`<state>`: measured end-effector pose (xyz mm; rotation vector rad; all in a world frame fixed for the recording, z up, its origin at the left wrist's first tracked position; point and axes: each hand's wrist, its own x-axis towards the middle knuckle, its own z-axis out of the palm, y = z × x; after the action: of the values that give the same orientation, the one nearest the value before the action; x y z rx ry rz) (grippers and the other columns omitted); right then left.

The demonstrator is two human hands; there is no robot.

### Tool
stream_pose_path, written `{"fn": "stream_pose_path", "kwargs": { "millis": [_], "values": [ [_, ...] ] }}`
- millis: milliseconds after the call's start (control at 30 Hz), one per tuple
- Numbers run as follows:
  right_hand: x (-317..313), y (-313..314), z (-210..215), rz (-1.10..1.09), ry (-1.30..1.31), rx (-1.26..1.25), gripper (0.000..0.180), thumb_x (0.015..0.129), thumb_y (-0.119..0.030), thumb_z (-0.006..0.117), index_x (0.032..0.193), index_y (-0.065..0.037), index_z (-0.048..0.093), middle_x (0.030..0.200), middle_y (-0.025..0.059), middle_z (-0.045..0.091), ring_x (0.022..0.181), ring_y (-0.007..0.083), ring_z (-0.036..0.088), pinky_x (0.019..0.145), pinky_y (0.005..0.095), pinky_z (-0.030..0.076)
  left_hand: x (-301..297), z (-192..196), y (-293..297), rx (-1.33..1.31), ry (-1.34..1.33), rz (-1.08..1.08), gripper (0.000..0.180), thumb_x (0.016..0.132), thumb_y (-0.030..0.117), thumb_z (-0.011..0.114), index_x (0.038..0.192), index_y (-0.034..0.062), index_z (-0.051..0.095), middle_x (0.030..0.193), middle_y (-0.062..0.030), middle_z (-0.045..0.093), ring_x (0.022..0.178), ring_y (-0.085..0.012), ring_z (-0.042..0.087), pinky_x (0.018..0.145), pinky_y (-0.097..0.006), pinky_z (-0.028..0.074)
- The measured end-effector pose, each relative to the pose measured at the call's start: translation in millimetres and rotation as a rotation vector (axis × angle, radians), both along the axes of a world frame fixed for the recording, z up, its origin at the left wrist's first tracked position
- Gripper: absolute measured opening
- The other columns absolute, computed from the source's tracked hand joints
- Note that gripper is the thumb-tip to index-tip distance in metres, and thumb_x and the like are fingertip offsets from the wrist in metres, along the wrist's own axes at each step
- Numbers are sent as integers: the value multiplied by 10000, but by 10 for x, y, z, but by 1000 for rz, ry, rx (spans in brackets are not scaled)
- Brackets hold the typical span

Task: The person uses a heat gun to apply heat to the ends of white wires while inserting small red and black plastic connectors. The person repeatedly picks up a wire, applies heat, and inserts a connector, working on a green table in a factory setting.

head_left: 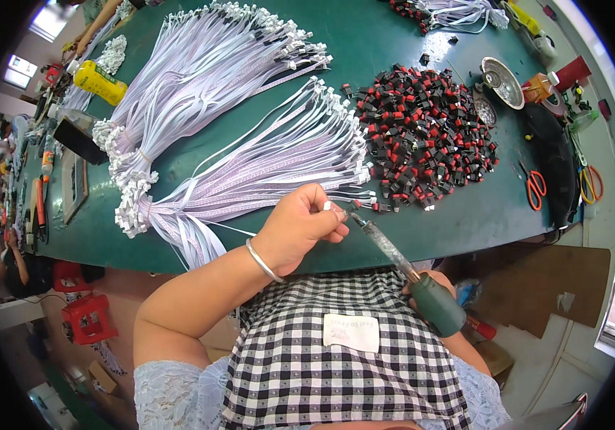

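My left hand [299, 221], with a silver bangle at the wrist, is closed in a pinch at the table's near edge. A small white piece [328, 206] shows at its fingertips, probably a cable end, though it is too small to be sure. My right hand [434, 282] is wrapped round the green handle of a soldering iron [387, 245]. The iron's tip points up and left, close to the left fingertips and a small dark part there. Just beyond my left hand fans a bundle of flat white ribbon cables [264, 165] with white connectors.
A heap of small black-and-red parts [429, 136] lies right of the cables. A larger cable bundle [200, 64] sits behind. Orange-handled scissors [535, 188], a metal bowl [502, 82] and a yellow bottle [97, 82] stand around on the green table [200, 154].
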<state>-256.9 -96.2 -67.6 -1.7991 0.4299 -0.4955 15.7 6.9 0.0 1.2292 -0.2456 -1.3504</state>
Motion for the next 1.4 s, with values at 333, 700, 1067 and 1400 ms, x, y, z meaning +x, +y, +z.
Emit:
{"fn": "stream_pose_path", "kwargs": {
  "millis": [333,700,1067,1400],
  "values": [
    [35,-38,-3,37,189,321,172,687,-77,637,827,-9,565,742,109,595,711,260,591,622,311,475,-3,-26,0,-9,-20,6,115,804,14,537,774,64,438,845,-86,547,718,-143,577,615,-244,476],
    [322,-18,248,-257,-148,607,240,824,-57,525,1061,-15,521,948,113,583,777,173,592,676,298,486,-33,41,12,-17,-104,-78,134,789,28,558,764,57,430,848,-94,539,705,-146,578,605,-244,481],
    [1284,90,767,-205,63,553,240,737,-75,657,947,-12,559,828,15,584,663,46,523,500,186,414,-53,45,195,-175,-336,-136,93,814,40,555,824,45,462,870,-86,560,742,-136,562,691,-273,480],
    [1292,92,663,-251,-28,648,178,748,-105,652,868,2,575,784,24,582,674,68,531,565,212,430,-33,54,215,-165,-445,-210,344,717,-76,589,979,53,409,926,-27,472,823,-74,476,727,-215,409]
  ]
}}
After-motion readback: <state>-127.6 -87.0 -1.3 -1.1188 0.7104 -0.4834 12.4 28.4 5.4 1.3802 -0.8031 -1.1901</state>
